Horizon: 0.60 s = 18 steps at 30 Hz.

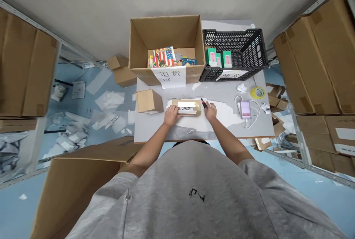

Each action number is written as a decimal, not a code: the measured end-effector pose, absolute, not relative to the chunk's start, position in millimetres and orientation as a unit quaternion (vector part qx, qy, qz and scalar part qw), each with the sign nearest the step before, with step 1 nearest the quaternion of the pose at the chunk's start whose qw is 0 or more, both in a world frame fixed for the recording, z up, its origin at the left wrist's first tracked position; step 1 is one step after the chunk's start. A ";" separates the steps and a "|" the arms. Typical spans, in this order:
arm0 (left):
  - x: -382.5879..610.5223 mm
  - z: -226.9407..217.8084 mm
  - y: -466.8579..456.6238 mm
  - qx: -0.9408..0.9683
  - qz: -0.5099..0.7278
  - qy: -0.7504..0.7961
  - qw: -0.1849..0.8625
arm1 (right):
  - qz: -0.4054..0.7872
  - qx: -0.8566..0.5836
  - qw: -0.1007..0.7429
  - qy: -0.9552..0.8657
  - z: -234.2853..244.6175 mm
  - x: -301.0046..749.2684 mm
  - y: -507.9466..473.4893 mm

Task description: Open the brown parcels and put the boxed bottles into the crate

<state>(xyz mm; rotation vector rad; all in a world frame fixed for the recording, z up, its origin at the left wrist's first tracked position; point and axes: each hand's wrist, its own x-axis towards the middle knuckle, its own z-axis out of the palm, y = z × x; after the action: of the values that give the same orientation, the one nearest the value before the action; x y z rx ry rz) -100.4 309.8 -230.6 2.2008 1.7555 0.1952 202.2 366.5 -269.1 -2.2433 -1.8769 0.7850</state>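
Note:
A small cardboard box (194, 112) with a white label on top lies on the worktable, close to its front edge. My left hand (171, 115) grips the left end of this box, its fingers curled over the side and top edge. Just beyond the right end, my right hand (210, 112) is closed around a red and black utility knife (204, 103), which points away from me and to the left. Whether its blade is out is too small to tell. White paper (222, 115) lies under the box and to the right.
At the back stand a large carton (138, 70) with books and a black crate (235, 77) with green boxes. A closed carton (145, 102) sits left; a phone (245, 109), cable and yellow tape roll (257, 92) lie right. A big open carton (83, 187) stands left of me.

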 end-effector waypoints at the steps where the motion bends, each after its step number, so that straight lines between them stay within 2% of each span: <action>1: -98.8 -231.4 304.9 0.767 0.073 0.620 0.150 | 0.238 -0.742 0.111 -0.617 -262.3 198.9 364.5; 4: -94.3 -234.7 290.2 0.762 0.097 0.629 0.123 | 0.245 -0.691 0.225 -0.642 -240.8 181.0 357.5; 7: -92.1 -238.2 278.9 0.760 0.106 0.629 0.123 | 0.313 -0.596 0.177 -0.718 -227.2 155.8 348.4; 11: -94.1 -240.4 267.5 0.773 0.122 0.598 0.173 | 0.287 -0.569 0.094 -0.765 -225.7 132.6 332.2; 14: -95.4 -241.6 258.5 0.762 0.170 0.583 0.227 | 0.249 -0.578 0.101 -0.771 -229.9 128.6 321.8; 18: -89.7 -242.9 260.8 0.697 0.200 0.639 0.259 | 0.217 -0.645 0.102 -0.726 -233.9 125.8 322.2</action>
<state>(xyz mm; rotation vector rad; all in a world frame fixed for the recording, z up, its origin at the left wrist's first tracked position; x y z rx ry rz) -89.7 260.8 -242.9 1.8881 1.7306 0.5420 125.8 322.2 -233.9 -1.9048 -2.1424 0.6412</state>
